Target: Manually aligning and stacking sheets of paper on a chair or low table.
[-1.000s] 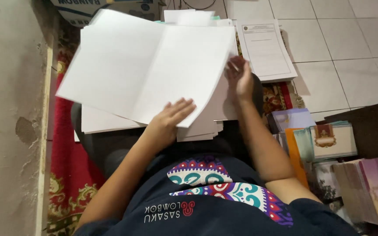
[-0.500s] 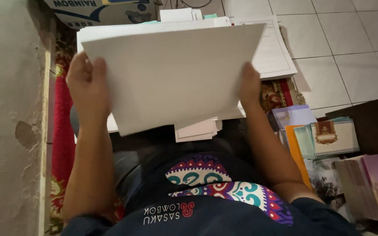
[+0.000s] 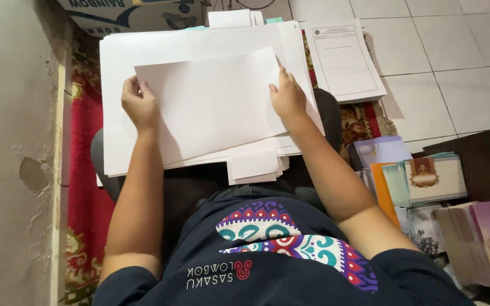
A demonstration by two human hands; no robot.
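Head view: left hand (image 3: 140,105) and right hand (image 3: 287,97) are pinching blank white paper sheet (image 3: 211,105) by its short edges, long axis running left-right, tilting slightly, over white paper stack (image 3: 120,56) on lap.

Red rug (image 3: 86,187) along the wall (image 3: 12,141). Right of the rug, tiled floor (image 3: 443,73) with a printed form (image 3: 344,59). Beyond the rug, a cardboard box (image 3: 131,14). Far right of it, booklet stacks (image 3: 426,181) and bundles (image 3: 480,241).

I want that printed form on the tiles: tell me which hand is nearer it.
Right. The right hand grips the top white sheet just beside the printed form; the left hand holds the sheet's far edge.
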